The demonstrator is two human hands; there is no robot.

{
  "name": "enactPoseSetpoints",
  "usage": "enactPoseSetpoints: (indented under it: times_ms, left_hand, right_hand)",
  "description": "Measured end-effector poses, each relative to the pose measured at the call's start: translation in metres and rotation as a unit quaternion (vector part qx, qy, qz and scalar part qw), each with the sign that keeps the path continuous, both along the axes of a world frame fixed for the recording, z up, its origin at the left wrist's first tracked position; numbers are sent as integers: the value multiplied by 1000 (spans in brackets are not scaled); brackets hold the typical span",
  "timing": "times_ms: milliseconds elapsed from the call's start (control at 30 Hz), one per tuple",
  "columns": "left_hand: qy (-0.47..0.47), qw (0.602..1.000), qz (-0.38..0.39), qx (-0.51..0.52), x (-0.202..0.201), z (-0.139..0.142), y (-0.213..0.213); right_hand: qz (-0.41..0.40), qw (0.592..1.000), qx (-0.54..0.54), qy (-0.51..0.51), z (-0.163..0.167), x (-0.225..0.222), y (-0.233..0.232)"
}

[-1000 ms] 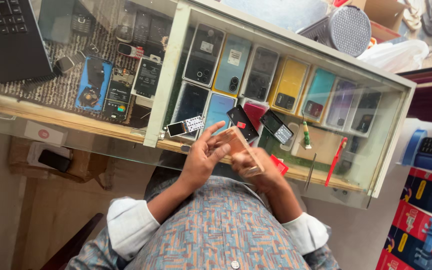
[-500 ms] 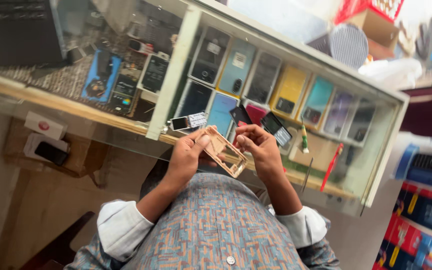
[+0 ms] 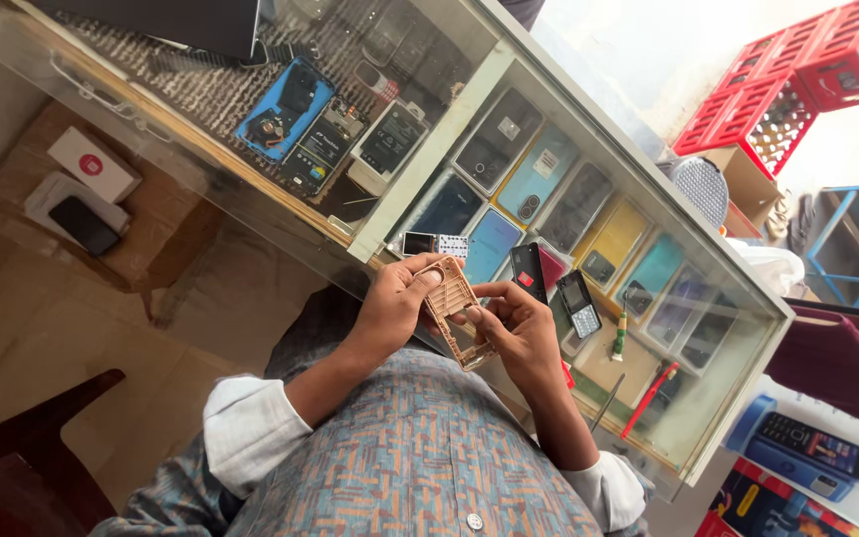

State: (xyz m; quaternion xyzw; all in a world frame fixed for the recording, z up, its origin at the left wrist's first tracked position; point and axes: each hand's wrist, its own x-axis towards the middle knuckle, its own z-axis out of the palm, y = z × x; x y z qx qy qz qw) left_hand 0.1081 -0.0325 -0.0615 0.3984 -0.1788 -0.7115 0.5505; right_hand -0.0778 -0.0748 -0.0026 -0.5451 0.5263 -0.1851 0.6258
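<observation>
Phone frame (image 3: 457, 313), tan plastic, sits pinched between both hands above the lap, just in front of the glass desk (image 3: 589, 119); left hand (image 3: 395, 303) steadies it, right hand (image 3: 514, 333) fingers press inside.

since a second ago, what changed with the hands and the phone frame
The tan phone frame now lies flatter, with its open inner side turned up toward the camera. The left hand grips its upper end, while the right hand supports its lower edge. Both hands kept hold throughout. The glass counter and the small keypad phone on it stayed put.
</observation>
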Motion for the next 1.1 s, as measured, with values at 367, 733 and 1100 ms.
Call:
enactPoseSetpoints:
  times_ms: [367,733,1100]
  left_hand:
    - [-102,988,-110,-29,-5,27,-32]
    - [-106,984,-135,-49,-54,28,-61]
    - [-108,981,-154,-50,-100,24,-73]
  right_hand:
    - [-110,994,-22,-14,4,-13,21]
    - [-242,961,-120,-51,-6,-60,34]
    - [-314,939,-110,-87,-1,-106,23]
